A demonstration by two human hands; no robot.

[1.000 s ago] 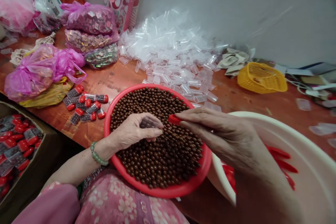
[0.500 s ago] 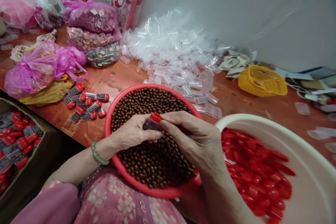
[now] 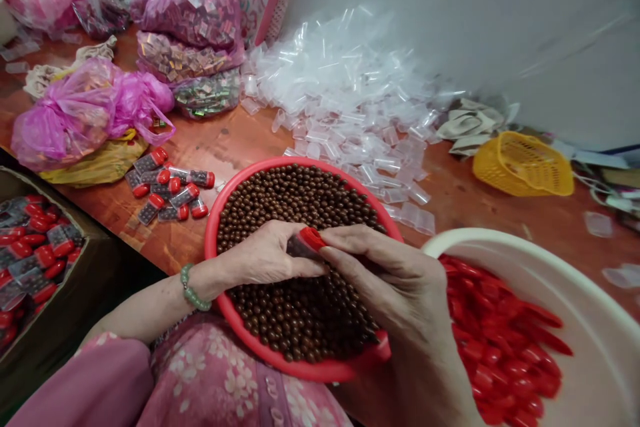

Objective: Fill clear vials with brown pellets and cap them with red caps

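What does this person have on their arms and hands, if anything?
Both the left hand and the right hand are bare, with no gloves or visible rings. A green beaded bracelet circles the left wrist, and a pink sleeve ends above the left forearm.

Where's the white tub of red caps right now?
The white tub of red caps sits lower right in the head view, beside the right hand and red bowl.

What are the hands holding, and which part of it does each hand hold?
They hold a small clear tube with a red cap. The left hand grips the tube's clear body, and the right hand grips the end with the cap.
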